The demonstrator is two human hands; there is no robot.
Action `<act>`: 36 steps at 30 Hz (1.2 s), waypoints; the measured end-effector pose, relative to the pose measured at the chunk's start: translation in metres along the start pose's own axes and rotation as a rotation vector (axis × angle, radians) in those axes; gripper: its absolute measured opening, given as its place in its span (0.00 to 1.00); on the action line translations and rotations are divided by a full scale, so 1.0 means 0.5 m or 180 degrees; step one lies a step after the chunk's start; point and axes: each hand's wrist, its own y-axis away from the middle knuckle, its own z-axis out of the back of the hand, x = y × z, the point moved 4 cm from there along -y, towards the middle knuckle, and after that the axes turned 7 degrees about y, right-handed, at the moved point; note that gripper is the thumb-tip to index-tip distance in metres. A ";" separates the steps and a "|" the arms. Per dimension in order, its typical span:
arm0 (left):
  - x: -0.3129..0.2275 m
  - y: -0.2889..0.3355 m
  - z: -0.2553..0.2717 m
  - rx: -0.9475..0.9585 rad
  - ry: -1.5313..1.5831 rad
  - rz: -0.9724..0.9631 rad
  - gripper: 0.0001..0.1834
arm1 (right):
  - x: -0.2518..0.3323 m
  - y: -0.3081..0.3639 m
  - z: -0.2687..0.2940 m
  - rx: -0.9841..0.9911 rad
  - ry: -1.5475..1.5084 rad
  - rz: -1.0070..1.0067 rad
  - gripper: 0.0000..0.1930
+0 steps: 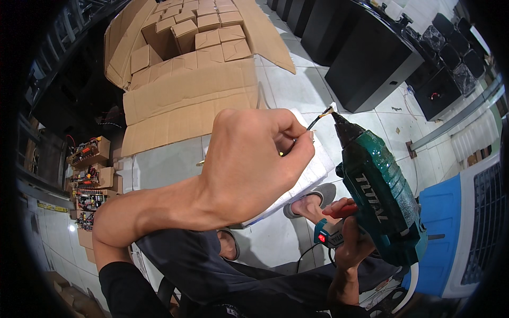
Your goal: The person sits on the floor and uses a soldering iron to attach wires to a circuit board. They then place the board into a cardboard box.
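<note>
Spreading as a white tiled floor (387, 123), carrying a large open cardboard box (191, 108), a row of black cabinets (368, 61) and grey slippers (330, 192).

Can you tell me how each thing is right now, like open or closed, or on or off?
Left hand: closed, pinching the wire.
Wire: held, its far end at the nozzle.
Right hand: wrapped around the glue gun.
Glue gun: held up.
Red switch: lit.
Big cardboard box: open, flaps spread.
Small cardboard boxes: closed, packed inside.
Black cabinet: standing on the floor.
</note>
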 end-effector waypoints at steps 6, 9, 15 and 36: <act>0.002 0.000 -0.001 0.0002 0.0112 0.0109 0.06 | -0.006 0.009 0.005 -0.0029 0.0155 -0.0069 0.13; 0.002 -0.001 -0.001 0.0021 0.0101 0.0148 0.06 | 0.000 0.003 0.003 0.0003 0.0183 -0.0022 0.13; 0.001 0.000 -0.002 0.0027 0.0085 0.0102 0.06 | 0.001 0.008 0.000 -0.0118 0.0161 -0.0120 0.13; 0.003 0.000 -0.003 0.0045 0.0047 -0.0009 0.07 | -0.004 0.008 0.006 -0.0125 0.0159 -0.0051 0.14</act>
